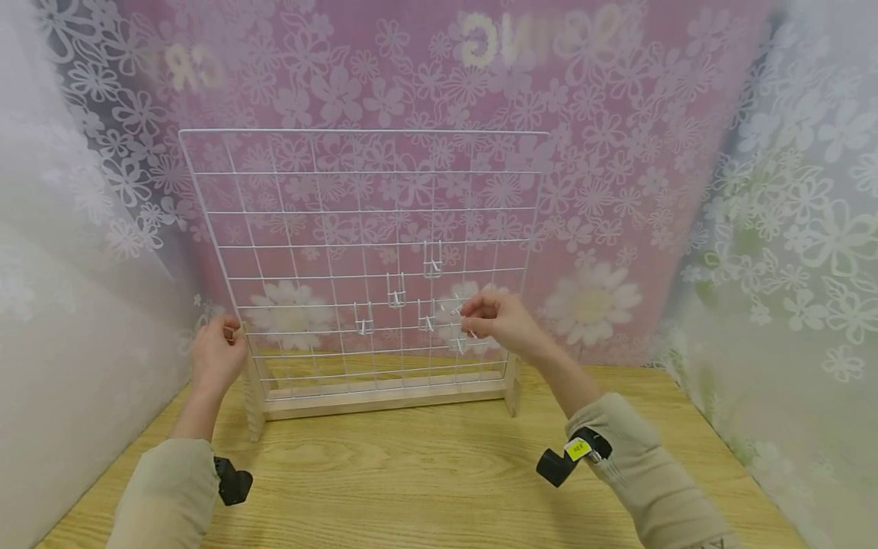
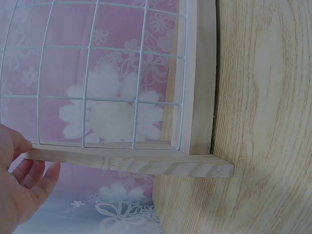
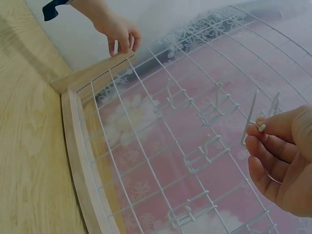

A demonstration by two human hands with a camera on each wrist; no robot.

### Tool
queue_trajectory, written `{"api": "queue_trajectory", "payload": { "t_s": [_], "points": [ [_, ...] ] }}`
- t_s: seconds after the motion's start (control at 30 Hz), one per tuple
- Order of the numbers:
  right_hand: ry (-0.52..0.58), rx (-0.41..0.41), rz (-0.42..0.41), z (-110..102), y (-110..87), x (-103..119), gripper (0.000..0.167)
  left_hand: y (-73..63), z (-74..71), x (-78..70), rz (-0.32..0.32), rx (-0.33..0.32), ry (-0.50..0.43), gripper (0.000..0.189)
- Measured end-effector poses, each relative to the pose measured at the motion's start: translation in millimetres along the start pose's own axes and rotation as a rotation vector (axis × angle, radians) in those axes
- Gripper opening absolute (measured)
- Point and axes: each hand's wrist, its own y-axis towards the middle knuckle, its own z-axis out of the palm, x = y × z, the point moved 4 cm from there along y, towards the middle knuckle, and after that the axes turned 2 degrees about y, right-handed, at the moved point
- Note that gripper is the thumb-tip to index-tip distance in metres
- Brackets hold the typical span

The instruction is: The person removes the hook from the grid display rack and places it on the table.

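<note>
1. Head view, setting: a pink floral backdrop (image 1: 604,191) fills the upper and central frame, with a pale sheet (image 1: 809,305) at far right; a wood-grain table (image 1: 384,480) spans the lower frame.
2. Head view, centre: a white wire grid (image 1: 363,132) stands in a wooden stand (image 1: 384,397); white hooks (image 1: 396,299) hang on its wires near mid-frame.
3. Head view, hands: the left hand (image 1: 218,354), at left, grips the stand's upright (image 1: 254,415); the right hand (image 1: 511,328), right of centre, is before the grid, thumb and fingers drawn together. Black devices (image 1: 235,482) sit at both sleeves (image 1: 168,480), lower frame.
4. Left wrist view: at lower left, the left thumb rests on the upright's end, fingers curled beneath; the table lies at right.
5. Right wrist view: at the right edge, the right thumb and forefinger pinch a small hook (image 3: 262,127), other fingers bent; whether it touches the grid cannot be told. Other hooks lie from centre to bottom; the left hand is at upper centre.
</note>
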Motion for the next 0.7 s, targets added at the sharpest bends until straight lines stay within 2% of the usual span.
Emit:
{"api": "queue_trajectory", "payload": {
  "t_s": [0.3, 0.43, 0.57, 0.7],
  "points": [
    [0.042, 0.066, -0.016, 18.6, -8.5, -6.8, 0.016, 0.6, -0.1, -1.0, -0.001, 0.004, 0.000, 0.020],
    [0.032, 0.103, -0.003, 30.7, -12.0, -13.6, 0.013, 0.3, 0.4, -0.6, -0.002, 0.004, 0.001, 0.021],
    [0.021, 0.141, -0.032, 43.1, -15.3, -17.9, 0.013, -0.2, 1.0, 0.3, -0.007, 0.006, -0.005, 0.022],
    [0.034, 0.167, -0.028, 54.4, -18.9, -23.0, 0.015, -0.5, 1.2, 0.5, -0.007, 0.003, -0.009, 0.022]
  ]
}}
